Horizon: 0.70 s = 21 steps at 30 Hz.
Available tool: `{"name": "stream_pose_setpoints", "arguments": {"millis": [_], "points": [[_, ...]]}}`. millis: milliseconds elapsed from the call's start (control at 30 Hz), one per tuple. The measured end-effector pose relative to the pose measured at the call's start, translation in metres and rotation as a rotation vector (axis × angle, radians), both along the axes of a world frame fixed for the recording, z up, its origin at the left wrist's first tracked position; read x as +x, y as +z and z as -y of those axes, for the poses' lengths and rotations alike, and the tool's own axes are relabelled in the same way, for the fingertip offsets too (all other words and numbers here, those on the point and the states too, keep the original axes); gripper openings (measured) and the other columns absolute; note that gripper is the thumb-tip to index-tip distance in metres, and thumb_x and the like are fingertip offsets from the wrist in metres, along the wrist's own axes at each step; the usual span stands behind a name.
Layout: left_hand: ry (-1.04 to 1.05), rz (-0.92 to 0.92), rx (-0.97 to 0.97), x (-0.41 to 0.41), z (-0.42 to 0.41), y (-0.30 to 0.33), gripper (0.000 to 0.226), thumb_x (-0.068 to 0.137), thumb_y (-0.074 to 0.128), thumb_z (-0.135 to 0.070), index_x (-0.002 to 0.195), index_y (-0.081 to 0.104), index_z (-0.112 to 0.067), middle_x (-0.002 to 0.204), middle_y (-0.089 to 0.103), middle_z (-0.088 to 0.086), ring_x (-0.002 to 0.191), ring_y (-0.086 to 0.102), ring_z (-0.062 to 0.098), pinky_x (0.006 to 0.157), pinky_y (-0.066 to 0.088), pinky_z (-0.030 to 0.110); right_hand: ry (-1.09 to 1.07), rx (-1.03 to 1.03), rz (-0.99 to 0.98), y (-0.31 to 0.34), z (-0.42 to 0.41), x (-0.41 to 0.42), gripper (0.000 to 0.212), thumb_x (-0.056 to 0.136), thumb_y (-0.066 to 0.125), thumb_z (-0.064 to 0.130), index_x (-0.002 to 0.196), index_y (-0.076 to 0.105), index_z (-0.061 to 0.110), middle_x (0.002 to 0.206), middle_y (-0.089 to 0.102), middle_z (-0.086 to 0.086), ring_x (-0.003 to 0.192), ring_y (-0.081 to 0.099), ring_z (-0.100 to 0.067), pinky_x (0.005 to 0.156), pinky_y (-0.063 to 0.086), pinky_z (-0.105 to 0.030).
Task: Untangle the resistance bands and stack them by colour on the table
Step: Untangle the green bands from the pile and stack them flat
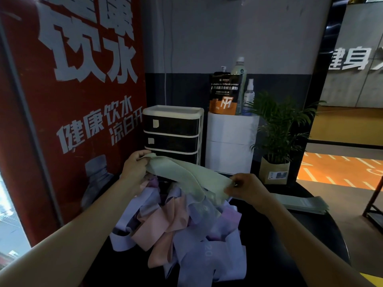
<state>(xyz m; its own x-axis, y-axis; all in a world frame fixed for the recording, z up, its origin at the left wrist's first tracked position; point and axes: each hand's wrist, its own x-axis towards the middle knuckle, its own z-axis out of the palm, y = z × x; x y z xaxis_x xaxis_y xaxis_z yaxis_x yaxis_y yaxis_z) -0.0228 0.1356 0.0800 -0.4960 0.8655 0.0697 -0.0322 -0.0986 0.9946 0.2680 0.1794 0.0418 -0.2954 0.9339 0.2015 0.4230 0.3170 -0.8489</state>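
The person holds a pale green band [182, 172] stretched between both hands, lifted above the desk [269, 235]. The left hand [134, 164] pinches one end, up and farther away; the right hand [246, 188] grips the other end, lower and nearer. So the band's long axis runs on a slant from upper left down to lower right, and a loose loop of it sags below the right hand. The hands are well apart, each closed on the band.

Directly beneath the hands lies a tangled heap of bands [182, 230] on the dark desk, lilac and pink strips crossing in every direction. To the right of the right hand, a flat stack of green bands [300, 203] lies on the desk, long axis running left to right. Beyond the left hand stands a small drawer unit [173, 131].
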Motion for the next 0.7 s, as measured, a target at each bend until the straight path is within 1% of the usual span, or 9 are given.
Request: {"name": "stream_pose_setpoints", "arguments": {"millis": [100, 200, 267, 333, 400, 467, 533, 600, 700], "points": [[0.004, 0.099, 0.002, -0.002, 0.000, -0.002, 0.022, 0.098, 0.038, -0.006, 0.106, 0.056, -0.015, 0.095, 0.056, 0.006, 0.079, 0.055, 0.019, 0.064, 0.050, 0.034, 0.023, 0.003, -0.046, -0.001, 0.002, 0.001, 0.013, 0.072, 0.072, -0.004, 0.069, 0.065, 0.006, 0.068, 0.059, -0.009, 0.068, 0.051, -0.017, 0.068, 0.045, -0.032], [-0.019, 0.151, -0.011, -0.004, 0.001, -0.003, 0.025, 0.097, 0.038, -0.001, 0.107, 0.058, -0.011, 0.103, 0.058, 0.012, 0.082, 0.057, 0.020, 0.064, 0.049, 0.032, 0.088, -0.055, -0.114, 0.001, 0.004, 0.000, 0.020, 0.073, 0.064, -0.014, 0.071, 0.064, 0.006, 0.072, 0.062, -0.013, 0.070, 0.055, -0.020, 0.069, 0.048, -0.031], [-0.022, 0.171, 0.004, -0.005, 0.002, -0.002, 0.026, 0.095, 0.037, 0.003, 0.105, 0.058, -0.010, 0.104, 0.058, 0.013, 0.081, 0.057, 0.020, 0.063, 0.049, 0.030, 0.015, -0.025, -0.101, 0.000, 0.000, 0.001, 0.022, 0.074, 0.066, -0.010, 0.069, 0.065, 0.011, 0.073, 0.065, -0.014, 0.071, 0.060, -0.023, 0.073, 0.052, -0.038], [-0.028, 0.171, 0.021, -0.002, 0.004, 0.001, 0.026, 0.094, 0.038, 0.006, 0.105, 0.056, -0.009, 0.094, 0.058, 0.009, 0.078, 0.056, 0.017, 0.058, 0.052, 0.026, -0.103, 0.035, -0.057, -0.001, -0.005, 0.001, 0.017, 0.076, 0.070, -0.001, 0.067, 0.064, 0.012, 0.068, 0.065, -0.014, 0.065, 0.062, -0.027, 0.067, 0.054, -0.038], [-0.043, 0.162, 0.036, 0.002, 0.006, 0.003, 0.026, 0.093, 0.041, 0.008, 0.106, 0.056, -0.008, 0.088, 0.058, 0.007, 0.076, 0.056, 0.016, 0.056, 0.053, 0.022, -0.231, 0.152, 0.045, 0.001, -0.007, 0.001, 0.012, 0.078, 0.071, 0.009, 0.069, 0.063, 0.006, 0.064, 0.060, -0.009, 0.061, 0.055, -0.022, 0.057, 0.044, -0.028], [-0.044, 0.168, 0.042, 0.004, 0.008, 0.003, 0.024, 0.091, 0.042, 0.009, 0.102, 0.058, -0.005, 0.084, 0.059, 0.008, 0.074, 0.057, 0.016, 0.061, 0.052, 0.022, -0.371, 0.241, 0.171, 0.002, -0.007, 0.000, 0.011, 0.080, 0.067, 0.014, 0.075, 0.059, 0.009, 0.070, 0.059, -0.007, 0.067, 0.055, -0.023, 0.056, 0.038, -0.028], [-0.054, 0.180, 0.043, 0.006, 0.010, 0.004, 0.022, 0.091, 0.043, 0.009, 0.090, 0.060, -0.006, 0.081, 0.060, 0.008, 0.072, 0.058, 0.014, 0.058, 0.052, 0.019, -0.469, 0.260, 0.293, 0.002, -0.004, 0.000, 0.010, 0.083, 0.061, 0.019, 0.081, 0.052, 0.014, 0.076, 0.059, -0.007, 0.073, 0.056, -0.028, 0.058, 0.040, -0.030], [-0.080, 0.162, 0.044, 0.007, 0.012, 0.005, 0.028, 0.090, 0.040, 0.010, 0.085, 0.058, -0.010, 0.080, 0.059, 0.008, 0.070, 0.057, 0.014, 0.055, 0.051, 0.017, -0.463, 0.268, 0.411, 0.000, -0.004, 0.000, 0.012, 0.085, 0.057, 0.020, 0.084, 0.047, 0.013, 0.079, 0.057, -0.007, 0.074, 0.055, -0.030, 0.057, 0.039, -0.032], [-0.141, 0.120, 0.034, 0.007, 0.012, 0.003, 0.040, 0.083, 0.028, 0.021, 0.099, 0.055, -0.004, 0.088, 0.056, 0.012, 0.076, 0.057, 0.015, 0.065, 0.048, 0.020, -0.347, 0.225, 0.438, -0.004, -0.006, 0.003, 0.009, 0.086, 0.054, 0.012, 0.087, 0.046, 0.011, 0.089, 0.057, -0.011, 0.079, 0.055, -0.029, 0.062, 0.043, -0.034]]}}
